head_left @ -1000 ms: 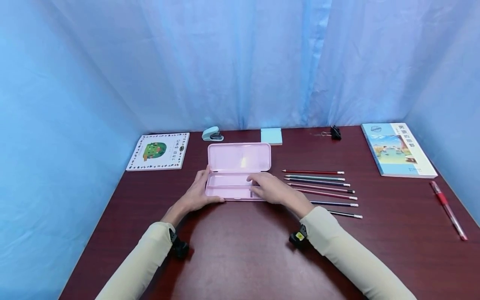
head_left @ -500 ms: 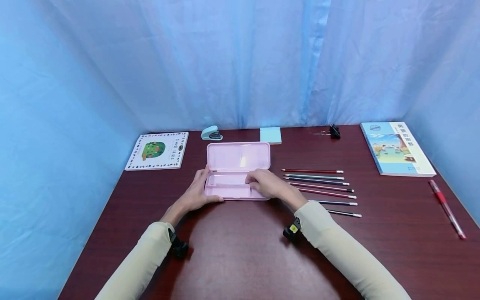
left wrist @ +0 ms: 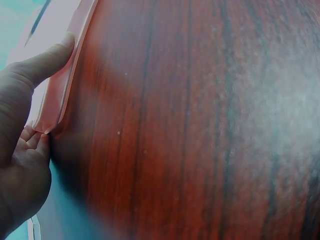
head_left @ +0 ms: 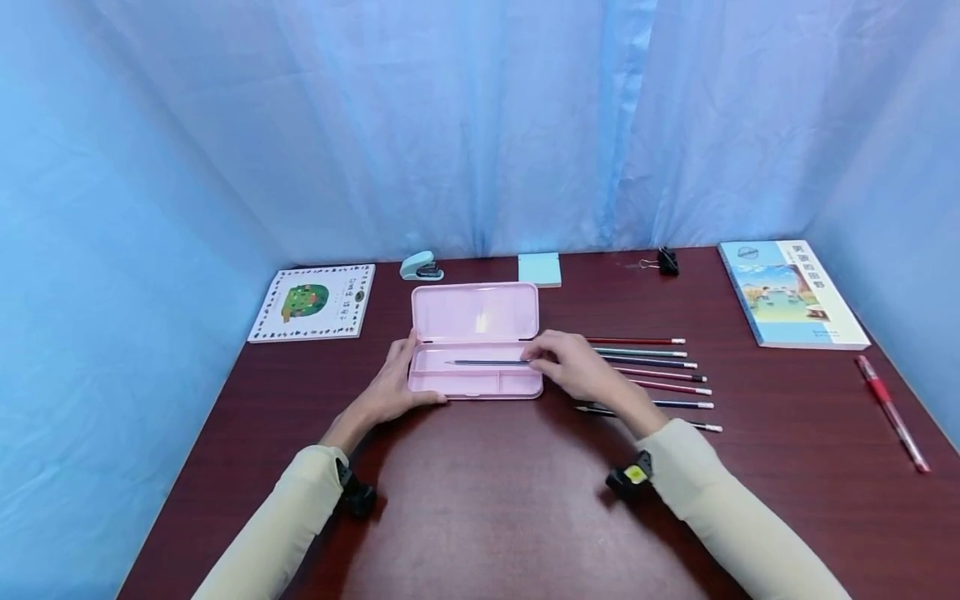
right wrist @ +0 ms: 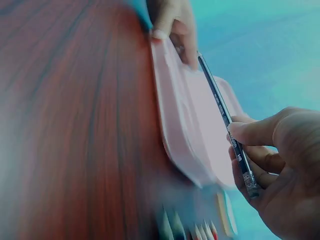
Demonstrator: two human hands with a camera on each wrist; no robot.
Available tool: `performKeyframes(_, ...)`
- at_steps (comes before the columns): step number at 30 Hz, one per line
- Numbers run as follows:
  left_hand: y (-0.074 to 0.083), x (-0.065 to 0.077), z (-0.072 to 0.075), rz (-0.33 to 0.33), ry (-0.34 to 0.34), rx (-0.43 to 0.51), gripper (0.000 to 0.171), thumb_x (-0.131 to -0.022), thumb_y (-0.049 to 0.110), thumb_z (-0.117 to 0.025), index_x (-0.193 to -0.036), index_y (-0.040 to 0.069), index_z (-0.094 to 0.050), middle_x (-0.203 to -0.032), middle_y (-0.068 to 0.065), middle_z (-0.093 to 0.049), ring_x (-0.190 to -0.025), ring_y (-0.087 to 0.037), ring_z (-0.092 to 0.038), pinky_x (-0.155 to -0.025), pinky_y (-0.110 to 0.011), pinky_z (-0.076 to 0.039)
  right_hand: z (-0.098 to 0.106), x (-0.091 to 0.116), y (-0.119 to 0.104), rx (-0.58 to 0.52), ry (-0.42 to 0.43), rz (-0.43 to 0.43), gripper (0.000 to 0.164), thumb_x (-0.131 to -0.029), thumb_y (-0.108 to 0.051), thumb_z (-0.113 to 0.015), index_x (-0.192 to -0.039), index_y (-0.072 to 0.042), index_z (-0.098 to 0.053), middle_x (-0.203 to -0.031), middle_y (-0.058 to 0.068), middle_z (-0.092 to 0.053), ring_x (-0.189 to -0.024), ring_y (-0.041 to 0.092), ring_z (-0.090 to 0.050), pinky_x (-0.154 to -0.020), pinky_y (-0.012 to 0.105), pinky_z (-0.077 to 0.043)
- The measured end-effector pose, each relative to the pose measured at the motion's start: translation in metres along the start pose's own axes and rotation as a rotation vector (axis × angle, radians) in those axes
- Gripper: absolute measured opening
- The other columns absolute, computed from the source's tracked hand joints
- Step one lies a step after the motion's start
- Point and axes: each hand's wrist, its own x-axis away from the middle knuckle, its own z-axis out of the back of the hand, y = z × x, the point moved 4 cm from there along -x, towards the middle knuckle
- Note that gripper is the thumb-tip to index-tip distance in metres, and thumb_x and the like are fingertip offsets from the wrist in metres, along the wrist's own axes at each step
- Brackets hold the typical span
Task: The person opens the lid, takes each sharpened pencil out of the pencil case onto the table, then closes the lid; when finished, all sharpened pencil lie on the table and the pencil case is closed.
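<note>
A pink pencil case point(head_left: 457, 383) lies on the table with its lid raised at the back and a divided tray in front. My left hand point(head_left: 390, 387) holds its left end, thumb along the front edge and fingers round the corner in the left wrist view. Between thumb and fingers, my right hand point(head_left: 573, 362) pinches a dark pencil point(right wrist: 220, 105) marked HB near its rear end. Its sharpened tip points left, and the pencil overlaps the rear compartment in the head view. Several pencils point(head_left: 671, 386) lie in a row beyond my right hand, partly hidden by the forearm.
Along the back stand a mint stapler point(head_left: 422, 267), a pale blue notepad point(head_left: 539, 269) and a black binder clip point(head_left: 667, 261). A white picture book point(head_left: 315, 302) lies at left, a thicker book point(head_left: 795, 293) at right. Near the right edge is a red pen point(head_left: 892, 412).
My right hand first reached into the case, then drew back to the right, and the pinched pencil now shows more fully. My left hand has kept its place at the case.
</note>
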Motion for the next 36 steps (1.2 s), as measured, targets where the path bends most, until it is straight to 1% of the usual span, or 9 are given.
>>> performKeyframes(5,-0.001,0.0,0.0,0.001,-0.003,0.004,0.12,-0.065,0.054,-0.077,-0.149,0.016,0.0,-0.141,-0.008,-0.021,-0.125,-0.022,-0.03,-0.103,-0.043,-0.028,0.034,0.045,0.02,0.029,0.012,-0.072,0.01,-0.085,-0.01,-0.066,-0.094,-0.013,-0.069,-0.09,-0.005,-0.063,-0.082,0.01,-0.055,-0.074,0.034,-0.045)
performKeyframes(9,-0.001,0.001,0.0,-0.006,0.003,0.005,0.12,-0.065,0.052,-0.077,-0.149,0.014,-0.001,-0.141,-0.009,-0.022,-0.125,-0.022,-0.03,-0.103,-0.042,-0.028,0.057,0.084,0.034,0.103,0.01,-0.133,0.014,-0.086,-0.009,-0.065,-0.097,-0.016,-0.068,-0.096,-0.005,-0.064,-0.086,0.01,-0.056,-0.074,0.036,-0.045)
performKeyframes(11,-0.001,0.001,0.001,-0.015,0.009,0.009,0.12,-0.065,0.051,-0.078,-0.149,0.013,-0.001,-0.14,-0.01,-0.023,-0.125,-0.022,-0.03,-0.103,-0.042,-0.028,0.067,0.102,0.038,0.144,0.02,-0.155,0.015,-0.085,-0.008,-0.064,-0.097,-0.018,-0.068,-0.096,-0.006,-0.064,-0.085,0.009,-0.056,-0.072,0.034,-0.046)
performKeyframes(15,-0.001,0.001,0.001,-0.03,0.015,0.017,0.12,-0.066,0.049,-0.078,-0.149,0.012,-0.001,-0.139,-0.011,-0.024,-0.125,-0.023,-0.03,-0.102,-0.043,-0.028,0.078,0.134,0.043,0.192,0.052,-0.172,0.019,-0.084,-0.008,-0.066,-0.096,-0.022,-0.067,-0.093,-0.01,-0.063,-0.082,0.004,-0.053,-0.069,0.029,-0.044)
performKeyframes(19,-0.001,0.002,0.001,-0.029,0.013,0.009,0.119,-0.066,0.05,-0.078,-0.149,0.012,-0.001,-0.139,-0.01,-0.023,-0.124,-0.023,-0.03,-0.102,-0.043,-0.028,0.079,0.161,0.045,0.199,0.076,-0.181,0.02,-0.084,-0.008,-0.066,-0.096,-0.024,-0.067,-0.093,-0.013,-0.061,-0.078,0.0,-0.051,-0.066,0.023,-0.041)
performKeyframes(22,-0.001,0.001,0.001,-0.018,0.011,-0.003,0.12,-0.065,0.052,-0.077,-0.149,0.014,-0.001,-0.14,-0.009,-0.022,-0.124,-0.022,-0.03,-0.103,-0.042,-0.029,0.075,0.173,0.045,0.198,0.098,-0.188,0.02,-0.083,-0.008,-0.067,-0.094,-0.025,-0.067,-0.092,-0.014,-0.06,-0.074,-0.001,-0.049,-0.064,0.019,-0.039)
performKeyframes(25,-0.001,0.001,0.001,-0.008,0.008,-0.01,0.119,-0.065,0.053,-0.076,-0.149,0.015,0.0,-0.14,-0.008,-0.022,-0.124,-0.021,-0.03,-0.103,-0.042,-0.029,0.072,0.18,0.045,0.209,0.125,-0.184,0.022,-0.081,-0.006,-0.068,-0.093,-0.025,-0.067,-0.091,-0.014,-0.06,-0.072,-0.001,-0.049,-0.063,0.019,-0.038)
performKeyframes(31,0.0,0.001,0.0,-0.009,0.0,-0.013,0.119,-0.066,0.053,-0.076,-0.149,0.016,0.0,-0.141,-0.009,-0.021,-0.124,-0.022,-0.03,-0.103,-0.043,-0.029,0.066,0.186,0.046,0.24,0.162,-0.149,0.028,-0.074,-0.001,-0.073,-0.09,-0.023,-0.069,-0.089,-0.013,-0.06,-0.072,-0.001,-0.05,-0.065,0.015,-0.037)
performKeyframes(36,0.0,-0.001,-0.001,-0.008,-0.004,-0.011,0.118,-0.067,0.052,-0.076,-0.149,0.017,0.0,-0.14,-0.008,-0.022,-0.124,-0.022,-0.031,-0.102,-0.042,-0.029,0.066,0.188,0.047,0.276,0.197,-0.129,0.03,-0.071,0.001,-0.075,-0.089,-0.023,-0.07,-0.089,-0.013,-0.061,-0.078,0.001,-0.054,-0.069,0.013,-0.036)
